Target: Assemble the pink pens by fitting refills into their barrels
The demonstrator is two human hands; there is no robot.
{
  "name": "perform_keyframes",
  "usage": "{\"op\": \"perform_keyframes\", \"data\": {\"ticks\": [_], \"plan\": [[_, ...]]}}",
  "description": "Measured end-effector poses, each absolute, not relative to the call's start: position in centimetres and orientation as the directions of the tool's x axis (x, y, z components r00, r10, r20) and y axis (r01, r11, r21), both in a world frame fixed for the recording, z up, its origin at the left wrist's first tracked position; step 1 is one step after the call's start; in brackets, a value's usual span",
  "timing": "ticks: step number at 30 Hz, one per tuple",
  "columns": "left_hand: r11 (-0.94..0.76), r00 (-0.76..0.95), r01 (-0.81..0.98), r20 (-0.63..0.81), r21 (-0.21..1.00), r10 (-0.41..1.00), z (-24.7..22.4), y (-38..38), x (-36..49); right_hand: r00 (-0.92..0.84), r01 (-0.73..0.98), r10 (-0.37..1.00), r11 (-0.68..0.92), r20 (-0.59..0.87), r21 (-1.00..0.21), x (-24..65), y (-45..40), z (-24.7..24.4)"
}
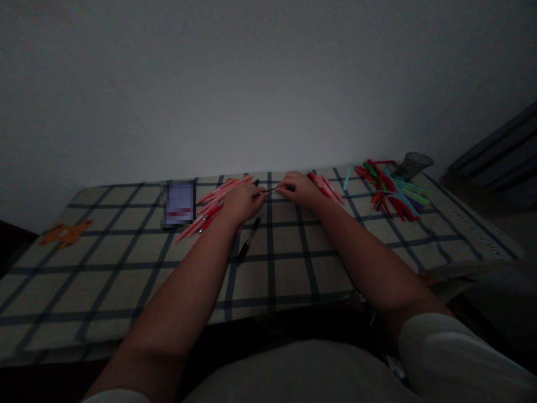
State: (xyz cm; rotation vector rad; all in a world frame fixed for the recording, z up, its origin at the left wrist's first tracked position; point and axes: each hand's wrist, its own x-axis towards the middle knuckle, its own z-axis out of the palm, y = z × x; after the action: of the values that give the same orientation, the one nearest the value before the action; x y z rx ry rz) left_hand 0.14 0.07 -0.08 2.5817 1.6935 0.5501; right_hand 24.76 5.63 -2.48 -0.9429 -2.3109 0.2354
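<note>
Both my hands meet over the far middle of the table, fingertips a short way apart. My left hand (243, 202) pinches a thin dark rod (271, 190), which looks like a pen refill and spans the gap between the hands. My right hand (300, 187) is closed at the rod's other end, with a small dark pen piece (290, 187) partly hidden in its fingers. Just below my left hand lies a black pen (248, 243). Pink and red pens (201, 221) are piled beside and partly under that hand. More pink and red pens (329, 189) lie just right of my right hand.
A phone-like device (180, 203) lies left of the pens on the checked tablecloth (289, 268). Colourful strips (392, 193) are heaped at the right, next to a grey cup-like container (414, 163). An orange bear-shaped figure (66, 233) is at far left. A wall (268, 84) stands behind.
</note>
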Motion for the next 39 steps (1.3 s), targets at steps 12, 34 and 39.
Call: {"op": "perform_keyframes", "data": {"ticks": [12, 34, 39], "plan": [[-0.417, 0.348, 0.883, 0.299, 0.213, 0.889, 0.0, -0.2, 0.3, -0.531, 0.555, 0.68, 0.73, 0.505, -0.399, 24.8, 5.7, -2.5], [-0.419, 0.403, 0.901, 0.14, 0.113, 0.904, 0.8, -0.7, 0.9, -0.634, 0.673, 0.745, 0.664, 0.208, -0.327, 24.1, 4.2, -1.3], [-0.418, 0.402, 0.899, 0.134, 0.13, 0.906, 1.1, -1.0, 1.1, -0.615, 0.693, 0.763, 0.644, 0.2, -0.323, 23.9, 4.0, -1.1]]}}
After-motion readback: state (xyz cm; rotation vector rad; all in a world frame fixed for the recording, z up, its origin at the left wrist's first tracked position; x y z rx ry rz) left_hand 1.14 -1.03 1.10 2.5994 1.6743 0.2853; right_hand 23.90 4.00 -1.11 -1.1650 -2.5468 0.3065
